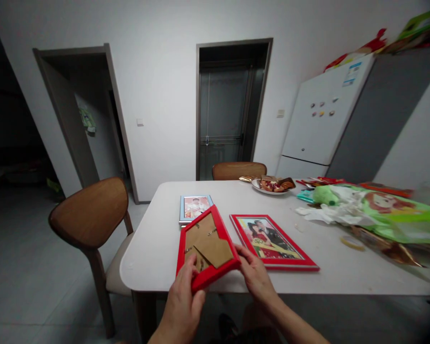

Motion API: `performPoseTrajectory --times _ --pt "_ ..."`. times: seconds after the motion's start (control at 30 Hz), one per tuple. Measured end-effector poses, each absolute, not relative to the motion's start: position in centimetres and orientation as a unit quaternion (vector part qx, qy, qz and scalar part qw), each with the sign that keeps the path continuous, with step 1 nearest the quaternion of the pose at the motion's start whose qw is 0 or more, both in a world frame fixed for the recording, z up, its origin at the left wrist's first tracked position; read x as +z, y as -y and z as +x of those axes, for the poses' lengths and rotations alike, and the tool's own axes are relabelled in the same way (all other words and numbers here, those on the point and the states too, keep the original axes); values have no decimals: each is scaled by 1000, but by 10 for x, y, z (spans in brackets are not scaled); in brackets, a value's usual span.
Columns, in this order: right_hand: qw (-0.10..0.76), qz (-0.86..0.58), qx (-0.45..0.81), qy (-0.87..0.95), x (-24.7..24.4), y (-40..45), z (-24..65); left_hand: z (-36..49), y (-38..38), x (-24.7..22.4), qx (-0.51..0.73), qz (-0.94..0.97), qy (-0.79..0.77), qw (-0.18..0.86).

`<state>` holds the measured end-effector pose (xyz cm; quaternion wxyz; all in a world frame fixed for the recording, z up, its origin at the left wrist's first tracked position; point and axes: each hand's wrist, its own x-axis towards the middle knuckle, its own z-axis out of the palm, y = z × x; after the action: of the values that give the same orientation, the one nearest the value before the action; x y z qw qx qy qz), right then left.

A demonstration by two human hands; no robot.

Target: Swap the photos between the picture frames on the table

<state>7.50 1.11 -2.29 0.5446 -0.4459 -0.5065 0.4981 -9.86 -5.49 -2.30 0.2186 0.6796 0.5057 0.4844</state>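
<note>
A red picture frame [220,228] is held tilted above the near edge of the table, its brown backing board facing me. Small metal clips show along that back, and a stand flap lies across it. My left hand [186,291] grips the lower left side, fingers bent over the edge onto the backing. My right hand [254,272] holds the lower right corner, its fingers partly hidden behind the frame. Flat on the table to the right lies a larger red picture frame [272,239] with a photo facing up. Behind the held one is a light blue picture frame [197,206], partly covered.
The white table [146,248] carries a plate of food [272,186] at the back. On its right are a green printed bag [387,210], crumpled white tissue [337,210] and a tape roll [351,243]. Wooden chairs stand left [93,210] and behind [239,170].
</note>
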Motion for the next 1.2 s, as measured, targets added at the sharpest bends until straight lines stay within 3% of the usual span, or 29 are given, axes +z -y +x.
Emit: performPoseTrajectory --times 0.13,0.27,0.47,0.63,0.93,1.2 --pt "461 -375 701 394 -31 14 33 -84 64 -1 632 509 -449 374" --pt "513 -276 748 318 -24 22 7 -77 67 1 700 409 -409 420" --pt "526 -345 709 318 -16 5 29 -108 61 3 678 337 -415 504" --pt "491 -401 656 410 -22 -11 53 -143 55 -18 644 349 -486 477" --pt "456 -456 460 610 -39 -30 72 -137 58 -50 569 445 -481 496" --pt "442 -504 410 619 -15 -31 94 -121 57 -29 528 505 -506 459"
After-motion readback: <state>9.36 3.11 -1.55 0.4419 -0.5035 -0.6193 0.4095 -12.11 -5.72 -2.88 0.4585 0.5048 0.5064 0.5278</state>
